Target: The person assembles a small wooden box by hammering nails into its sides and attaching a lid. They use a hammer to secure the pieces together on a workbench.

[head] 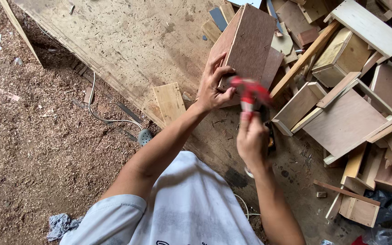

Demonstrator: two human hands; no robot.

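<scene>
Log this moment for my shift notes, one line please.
left hand: steadies plywood box | right hand: grips red nail gun against box

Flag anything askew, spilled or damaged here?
Nothing looks broken. Sawdust covers the floor, and wooden offcuts and small boxes lie heaped at angles on the right. The left hand steadies a brown plywood box; the right hand holds a red power tool against it.

No packages, labels, signs or screens show among the wood pieces and sawdust here.
</scene>
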